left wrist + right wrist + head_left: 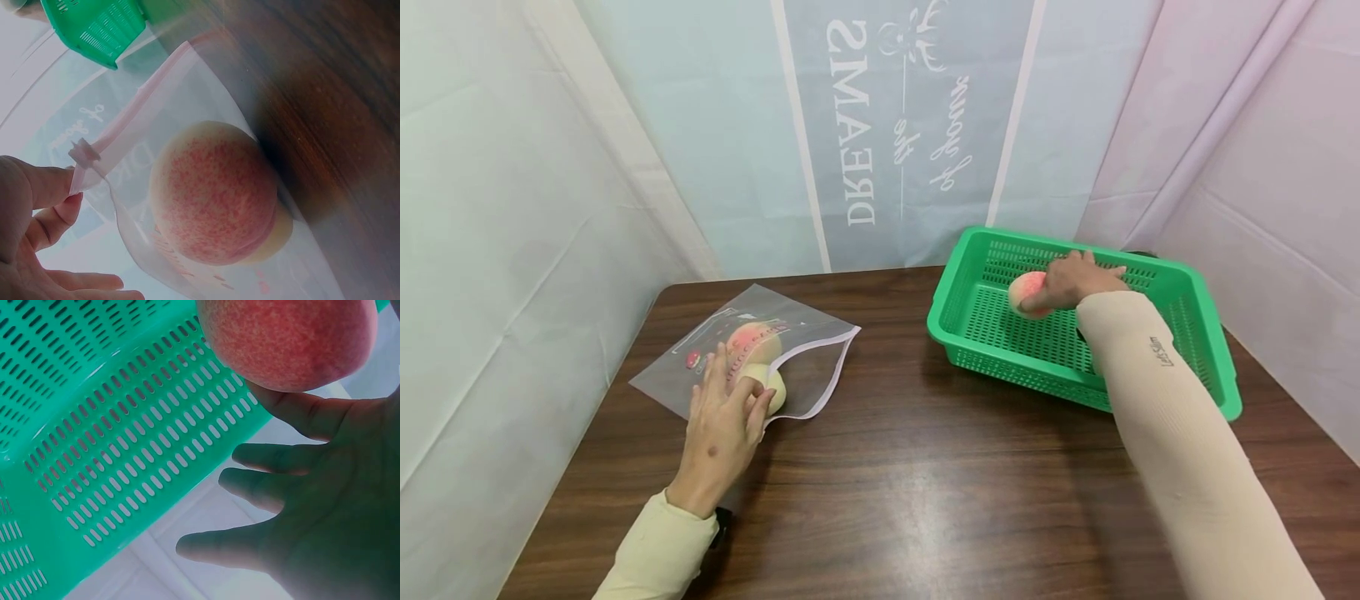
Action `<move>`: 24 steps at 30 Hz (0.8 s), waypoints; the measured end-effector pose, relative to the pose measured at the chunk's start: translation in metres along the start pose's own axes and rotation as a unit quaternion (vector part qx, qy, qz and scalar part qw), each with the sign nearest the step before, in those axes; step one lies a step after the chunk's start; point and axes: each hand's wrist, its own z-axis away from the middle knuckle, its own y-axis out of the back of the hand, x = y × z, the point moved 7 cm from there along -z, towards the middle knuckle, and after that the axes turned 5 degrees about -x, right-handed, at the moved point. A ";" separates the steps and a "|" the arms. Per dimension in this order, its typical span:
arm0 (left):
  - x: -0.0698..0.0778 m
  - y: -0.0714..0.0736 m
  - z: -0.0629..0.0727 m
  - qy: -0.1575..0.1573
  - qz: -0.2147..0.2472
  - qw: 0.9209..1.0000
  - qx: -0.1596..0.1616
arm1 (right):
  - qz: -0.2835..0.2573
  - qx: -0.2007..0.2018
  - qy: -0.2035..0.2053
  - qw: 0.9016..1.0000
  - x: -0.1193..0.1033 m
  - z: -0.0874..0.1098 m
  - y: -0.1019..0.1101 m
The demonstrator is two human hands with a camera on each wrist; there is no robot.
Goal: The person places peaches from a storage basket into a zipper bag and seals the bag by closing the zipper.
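A clear zip bag [808, 321] with printed lettering lies on the left of the table, its mouth gaping to the right. Two peaches are inside: a pinkish one [756, 340] and a paler one [772, 385] nearer the mouth. My left hand [718, 429] pinches the bag's zip edge between thumb and forefinger, beside the slider [84, 152]; its other fingers are extended. At the right, my right hand [1072, 282] holds another peach [1028, 292] within the green basket [1015, 357]. Thumb and forefinger grip this peach while the other fingers spread away.
The slotted plastic basket stands at the back right of the dark wooden table [895, 467]. Behind the table hangs a pale cloth [910, 233] with printed words. White sheeting [512, 250] encloses the left side, and similar sheeting the right.
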 end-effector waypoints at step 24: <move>-0.001 0.004 -0.005 -0.003 0.002 1.000 0.006 | 0.002 0.034 0.052 0.998 -0.023 0.011 0.010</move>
